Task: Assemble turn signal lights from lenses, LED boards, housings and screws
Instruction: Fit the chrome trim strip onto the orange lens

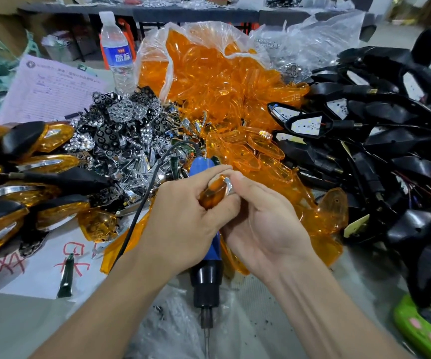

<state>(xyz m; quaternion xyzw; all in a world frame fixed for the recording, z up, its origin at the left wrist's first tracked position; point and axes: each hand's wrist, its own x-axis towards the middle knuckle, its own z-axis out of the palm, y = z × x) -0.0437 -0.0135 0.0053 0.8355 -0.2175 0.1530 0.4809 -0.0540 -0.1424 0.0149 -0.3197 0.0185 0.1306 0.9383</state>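
Left grip (pixel 183 216): closed round an amber lens (pixel 213 191), thumb on top. Right grip (pixel 263 224): pinching the same lens at its far end, thumb against the chrome insert (pixel 228 186) seated there. The lens is held off the worktop (pixel 9 332), mid-frame, straight above the electric screwdriver (pixel 206 275). The screwdriver has a blue and black body and lies flat, bit toward me. Its black cable (pixel 141 206) runs off to the upper left.

Around it:
- Clear bag of loose amber lenses (pixel 209 73) behind my hands, spilling toward them.
- Pile of black housings (pixel 390 141) on the right, red wires among them. Several show white LED boards (pixel 307 125).
- Heap of chrome reflectors (pixel 121 130) left of centre.
- Finished lights (pixel 27 151), amber and black, stacked at the left edge.

Writing:
- Water bottle (pixel 117 53), upright at the back: blue label with white Chinese characters, which I can't read reliably.
- Printed form (pixel 48 89) beside it: text too small to read.
- White sheet (pixel 40 275) near left: red handwritten characters and crossed strokes, which I can't make out.
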